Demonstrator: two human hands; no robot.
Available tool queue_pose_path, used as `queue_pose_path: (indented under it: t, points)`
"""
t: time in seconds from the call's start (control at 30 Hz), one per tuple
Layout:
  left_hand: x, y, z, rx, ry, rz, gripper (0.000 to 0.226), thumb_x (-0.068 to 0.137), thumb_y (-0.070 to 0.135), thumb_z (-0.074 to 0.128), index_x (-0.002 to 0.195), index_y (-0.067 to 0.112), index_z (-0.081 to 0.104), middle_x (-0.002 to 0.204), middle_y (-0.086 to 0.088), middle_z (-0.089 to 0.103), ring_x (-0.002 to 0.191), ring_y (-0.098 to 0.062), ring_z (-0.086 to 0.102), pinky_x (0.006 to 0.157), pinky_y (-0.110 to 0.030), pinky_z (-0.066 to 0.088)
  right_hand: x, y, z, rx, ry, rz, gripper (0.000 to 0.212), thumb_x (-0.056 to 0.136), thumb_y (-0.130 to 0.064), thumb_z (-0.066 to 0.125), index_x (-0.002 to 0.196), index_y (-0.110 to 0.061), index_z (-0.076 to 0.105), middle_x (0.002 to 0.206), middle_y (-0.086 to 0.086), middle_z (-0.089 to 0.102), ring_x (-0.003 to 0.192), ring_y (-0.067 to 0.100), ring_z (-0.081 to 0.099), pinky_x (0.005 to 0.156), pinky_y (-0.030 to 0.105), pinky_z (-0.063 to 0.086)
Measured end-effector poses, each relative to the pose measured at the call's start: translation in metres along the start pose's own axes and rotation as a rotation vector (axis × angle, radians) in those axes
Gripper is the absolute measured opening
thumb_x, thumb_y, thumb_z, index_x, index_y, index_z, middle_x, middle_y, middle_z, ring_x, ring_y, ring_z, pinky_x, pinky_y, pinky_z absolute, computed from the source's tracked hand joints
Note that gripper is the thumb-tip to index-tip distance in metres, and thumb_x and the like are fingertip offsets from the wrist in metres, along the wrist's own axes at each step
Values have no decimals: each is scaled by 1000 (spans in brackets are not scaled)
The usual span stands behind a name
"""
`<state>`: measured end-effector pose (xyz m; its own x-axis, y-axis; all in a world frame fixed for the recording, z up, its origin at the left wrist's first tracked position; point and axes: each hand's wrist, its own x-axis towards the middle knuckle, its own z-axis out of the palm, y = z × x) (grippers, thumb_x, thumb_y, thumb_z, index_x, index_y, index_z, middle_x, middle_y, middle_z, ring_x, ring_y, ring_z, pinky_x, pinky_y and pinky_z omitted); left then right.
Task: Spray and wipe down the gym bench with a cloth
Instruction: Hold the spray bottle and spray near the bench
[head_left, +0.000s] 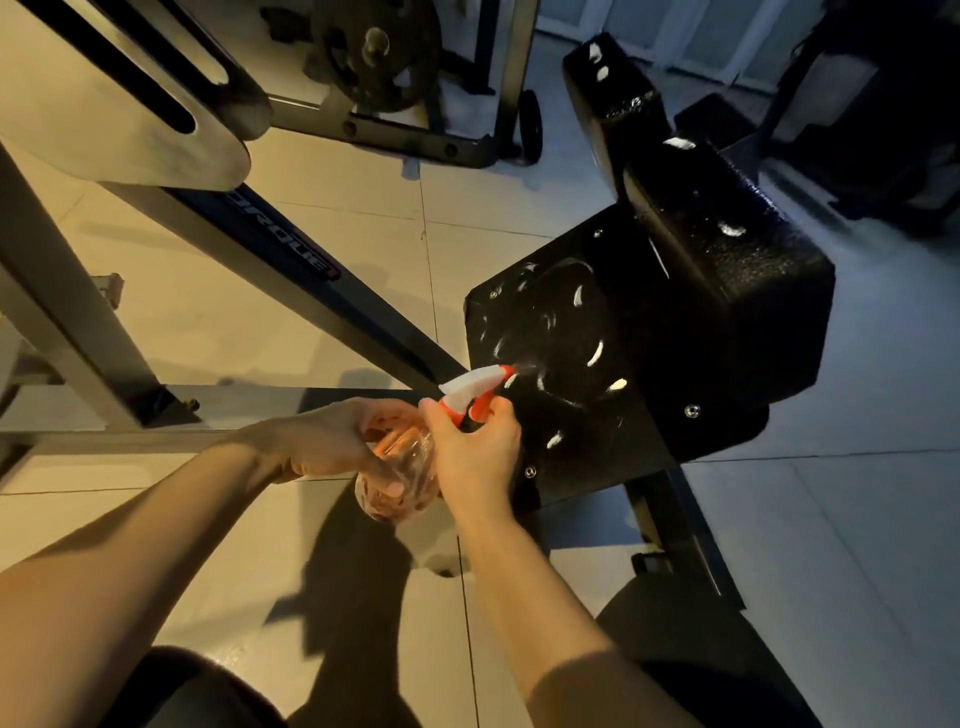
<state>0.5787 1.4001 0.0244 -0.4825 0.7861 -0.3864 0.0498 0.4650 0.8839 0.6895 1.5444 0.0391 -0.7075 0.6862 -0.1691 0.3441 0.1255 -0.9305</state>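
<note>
Left grip: the left grip (332, 441) is clenched round the clear, orange-tinted body of the spray bottle (413, 454), thumb on top and fingers under it.
Right grip: the right grip (475, 452) grasps the same bottle at the neck, its fingers curled about the orange trigger (480, 408).
Bottle: held above the tiled floor (234, 322), just beside the near edge of the gym bench; the white-and-orange nozzle (506, 370) points at the seat, with a faint haze at its tip.
Gym bench: its black seat pad (571, 312) lies right in front of the nozzle, tilted, streaked with white foam (596, 353); the back pad (737, 270) rises beyond it.
Left side: a grey steel frame (291, 249) slants across, meeting the seat's left corner.
Far: a weight plate (379, 52) hangs on a rack.
</note>
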Motion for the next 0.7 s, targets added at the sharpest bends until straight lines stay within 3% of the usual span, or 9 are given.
queue_pose_path:
  t: [0.07,0.17,0.27,0.37,0.47,0.53,0.7]
  points:
    - [7,10,5,15,8,4,80,68,25,91,137,39,52,133,16,62,127,-9,57,111,-38,48,14,-6,-8,4,26,1,51,80,-45,83,121,-25,59,113,-10,64,109,13,64,96,38,57]
    - [21,18,12,-29,8,13,74,72,23,91,132,42,53,131,16,62,127,-11,56,111,-38,48,31,-10,-16,4,33,8,47,82,-40,83,118,-18,64,109,-5,68,103,14,67,85,29,56]
    - [29,28,16,-89,21,30,88,56,44,91,134,43,50,133,12,62,125,-13,58,107,-37,51,51,-17,-21,-14,-5,11,56,80,-41,83,124,-15,60,115,-2,65,107,17,65,88,33,57]
    - [37,35,18,-164,51,56,93,59,43,94,139,39,47,134,7,61,121,-12,61,95,-29,56,74,-25,-26,-11,-82,51,61,79,-42,84,127,-16,58,119,0,62,108,18,64,92,41,58]
    - [44,37,22,-224,136,65,99,48,51,92,137,35,50,132,3,62,121,-18,62,102,-42,55,91,-34,-30,21,-153,89,43,81,-37,84,111,-13,66,102,4,70,89,16,69,69,29,59]
    - [48,35,22,-214,181,55,103,41,60,88,134,34,52,129,3,63,119,-18,63,104,-45,54,96,-39,-31,21,-196,124,30,85,-31,82,102,-10,68,89,3,70,73,11,67,51,20,49]
    - [44,21,13,-88,177,8,99,44,64,87,131,34,51,126,6,62,116,-14,62,99,-40,56,96,-38,-18,-22,-337,174,30,86,-27,81,107,-11,70,95,3,72,77,11,68,53,20,47]
